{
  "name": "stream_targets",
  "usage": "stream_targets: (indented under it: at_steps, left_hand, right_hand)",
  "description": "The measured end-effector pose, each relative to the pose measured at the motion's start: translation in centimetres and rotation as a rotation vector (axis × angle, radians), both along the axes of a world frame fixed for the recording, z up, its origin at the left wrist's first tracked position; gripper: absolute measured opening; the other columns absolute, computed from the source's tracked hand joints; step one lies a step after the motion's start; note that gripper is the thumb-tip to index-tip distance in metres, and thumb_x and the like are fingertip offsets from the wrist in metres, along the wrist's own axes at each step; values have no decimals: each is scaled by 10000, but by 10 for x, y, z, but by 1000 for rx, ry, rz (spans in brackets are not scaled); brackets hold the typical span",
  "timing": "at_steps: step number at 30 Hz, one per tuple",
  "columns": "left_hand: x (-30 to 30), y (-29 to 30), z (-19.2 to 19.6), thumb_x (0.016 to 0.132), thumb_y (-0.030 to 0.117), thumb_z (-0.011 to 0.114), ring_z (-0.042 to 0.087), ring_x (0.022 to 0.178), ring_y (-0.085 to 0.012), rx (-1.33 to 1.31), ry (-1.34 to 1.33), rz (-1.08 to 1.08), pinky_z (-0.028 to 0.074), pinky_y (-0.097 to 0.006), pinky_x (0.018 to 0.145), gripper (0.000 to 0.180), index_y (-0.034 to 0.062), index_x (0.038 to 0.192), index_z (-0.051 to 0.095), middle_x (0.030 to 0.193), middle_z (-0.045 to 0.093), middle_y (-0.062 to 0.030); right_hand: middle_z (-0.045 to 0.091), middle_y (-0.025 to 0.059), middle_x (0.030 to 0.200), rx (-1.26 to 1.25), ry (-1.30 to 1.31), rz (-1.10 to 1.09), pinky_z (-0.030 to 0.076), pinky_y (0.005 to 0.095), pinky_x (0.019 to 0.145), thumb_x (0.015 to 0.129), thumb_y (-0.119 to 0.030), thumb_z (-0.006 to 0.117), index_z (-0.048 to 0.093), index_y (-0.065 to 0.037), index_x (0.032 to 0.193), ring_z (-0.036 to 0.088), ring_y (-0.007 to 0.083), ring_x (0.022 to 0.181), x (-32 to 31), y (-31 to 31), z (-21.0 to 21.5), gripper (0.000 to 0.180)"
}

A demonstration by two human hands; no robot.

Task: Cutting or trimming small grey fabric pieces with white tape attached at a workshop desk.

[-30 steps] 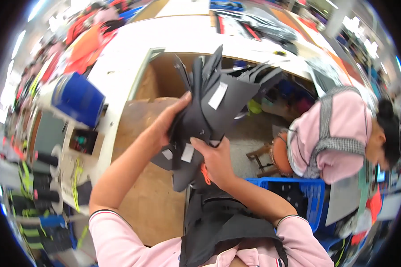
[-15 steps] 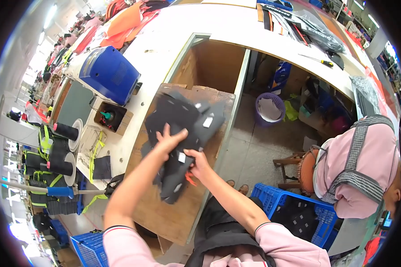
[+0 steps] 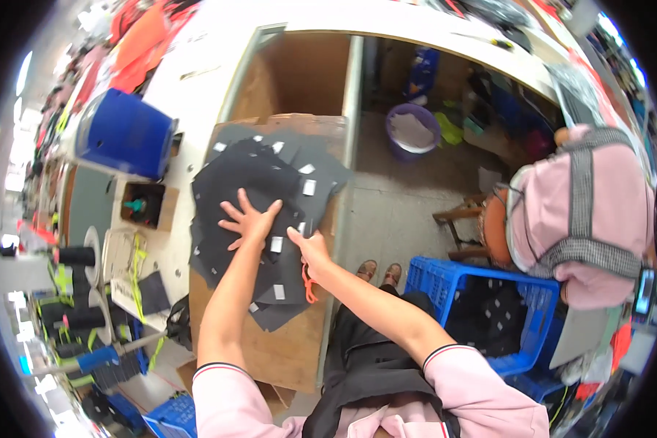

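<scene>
On the wooden bench (image 3: 288,358), dark pieces (image 3: 230,174) lie fanned; left hand (image 3: 252,223) spread wide upon them, right hand (image 3: 314,252) beside an orange item (image 3: 310,290), grip undetermined. Apparent step: flattening. Next move likely calls for even pressure.

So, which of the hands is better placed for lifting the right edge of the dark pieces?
Probably the right hand: its thumb is at that edge of the dark pieces, while the left hand lies spread on top.

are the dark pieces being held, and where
The right hand seems to grip the dark pieces by their right edge; the left hand lies spread on top.
</scene>
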State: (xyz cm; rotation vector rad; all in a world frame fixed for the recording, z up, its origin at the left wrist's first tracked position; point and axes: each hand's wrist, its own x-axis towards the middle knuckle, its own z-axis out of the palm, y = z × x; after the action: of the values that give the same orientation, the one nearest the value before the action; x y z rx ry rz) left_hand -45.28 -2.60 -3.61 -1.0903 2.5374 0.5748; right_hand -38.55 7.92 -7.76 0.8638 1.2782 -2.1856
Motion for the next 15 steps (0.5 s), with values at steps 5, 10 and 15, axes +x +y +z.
stream_targets:
  at_steps: [5,10,15]
  left_hand:
    - [6,-25,-43,639,652,636,123,1243,-498,-277,206,-185,161,-660,976,933,300,1396,219,1410,94,-203]
    - [3,-50,-58,666,778,491,51,1332,-442,-404,140,-265,105,-569,1054,978,198,1418,256,1473,82,-190]
    - [36,27,-9,570,774,585,182,1335,-354,-612,-82,-584,229,-657,958,1097,141,1405,263,1452,230,-115]
  right_hand:
    - [629,85,851,168,215,-29,490,298,693,797,-89,617,499,27,1078,633,163,692,52,51,-35,326]
    - [647,101,842,164,254,320,498,295,620,787,-117,572,559,8,1005,652,144,657,92,145,7,252]
    - [642,72,864,-67,244,94,499,245,558,781,-122,620,597,7,969,646,142,655,145,200,-5,229]
